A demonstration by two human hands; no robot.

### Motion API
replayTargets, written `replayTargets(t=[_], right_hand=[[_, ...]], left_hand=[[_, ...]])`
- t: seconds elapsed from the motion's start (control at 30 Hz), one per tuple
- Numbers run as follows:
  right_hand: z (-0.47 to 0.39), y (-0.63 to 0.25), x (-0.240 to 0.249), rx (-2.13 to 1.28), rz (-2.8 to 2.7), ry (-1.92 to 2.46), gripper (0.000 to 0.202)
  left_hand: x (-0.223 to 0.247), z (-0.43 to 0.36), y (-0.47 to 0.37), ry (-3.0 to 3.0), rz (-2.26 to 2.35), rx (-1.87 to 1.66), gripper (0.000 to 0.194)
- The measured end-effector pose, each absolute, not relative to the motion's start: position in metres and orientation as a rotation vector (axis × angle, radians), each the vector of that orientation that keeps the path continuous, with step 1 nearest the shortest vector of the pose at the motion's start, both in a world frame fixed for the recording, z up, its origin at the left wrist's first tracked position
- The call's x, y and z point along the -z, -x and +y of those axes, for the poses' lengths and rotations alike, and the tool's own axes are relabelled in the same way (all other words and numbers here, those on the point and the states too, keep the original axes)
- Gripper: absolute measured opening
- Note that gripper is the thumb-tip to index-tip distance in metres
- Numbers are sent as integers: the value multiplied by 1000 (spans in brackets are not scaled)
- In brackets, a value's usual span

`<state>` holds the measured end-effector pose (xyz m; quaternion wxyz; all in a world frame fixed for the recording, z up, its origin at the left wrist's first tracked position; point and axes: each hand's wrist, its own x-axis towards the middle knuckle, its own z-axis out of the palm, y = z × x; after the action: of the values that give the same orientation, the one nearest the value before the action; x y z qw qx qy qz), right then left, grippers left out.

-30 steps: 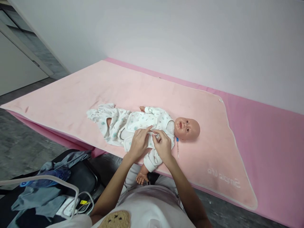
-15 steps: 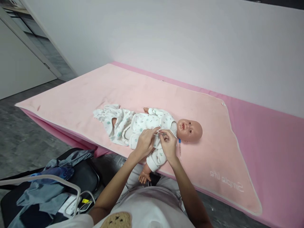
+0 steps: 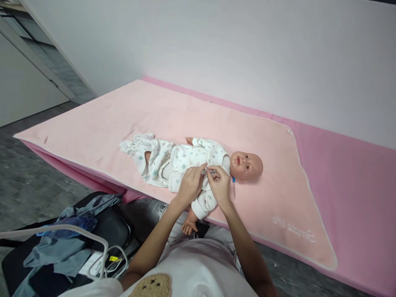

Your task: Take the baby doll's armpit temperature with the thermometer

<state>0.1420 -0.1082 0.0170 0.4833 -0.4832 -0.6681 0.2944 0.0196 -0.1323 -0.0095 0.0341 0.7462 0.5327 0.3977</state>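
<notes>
A baby doll lies on its back, its head to the right and one arm hanging over the near table edge. It wears a white patterned wrap shirt, and white patterned pants are bunched about its legs. Over the chest, my left hand pinches a thin white shirt tie between thumb and fingers. My right hand is also closed, its thumb and forefinger pinching the tie close to the left fingertips. The fingers partly hide the tie.
A light pink mat covers most of the table, over a darker pink cloth. Beside the doll's neck lies a thin strip with a blue end. A black chair with grey cloth and a white cable stands lower left. A white wall rises behind.
My view shifts slightly. Both hands stay at the doll's chest with fingertips close together, the fingers moving only a little. The doll lies as before.
</notes>
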Motion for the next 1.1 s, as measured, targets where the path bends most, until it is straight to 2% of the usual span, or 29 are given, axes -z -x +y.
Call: replayTargets(t=[0.8, 1.1], right_hand=[[-105, -145, -14, -809, -1647, 1195, 13], [-117, -132, -12, -798, -1572, 1098, 22]], left_hand=[[2, -134, -14, -1997, 1513, -1348, 35], [9, -133, -16, -2041, 1524, -1403, 37]])
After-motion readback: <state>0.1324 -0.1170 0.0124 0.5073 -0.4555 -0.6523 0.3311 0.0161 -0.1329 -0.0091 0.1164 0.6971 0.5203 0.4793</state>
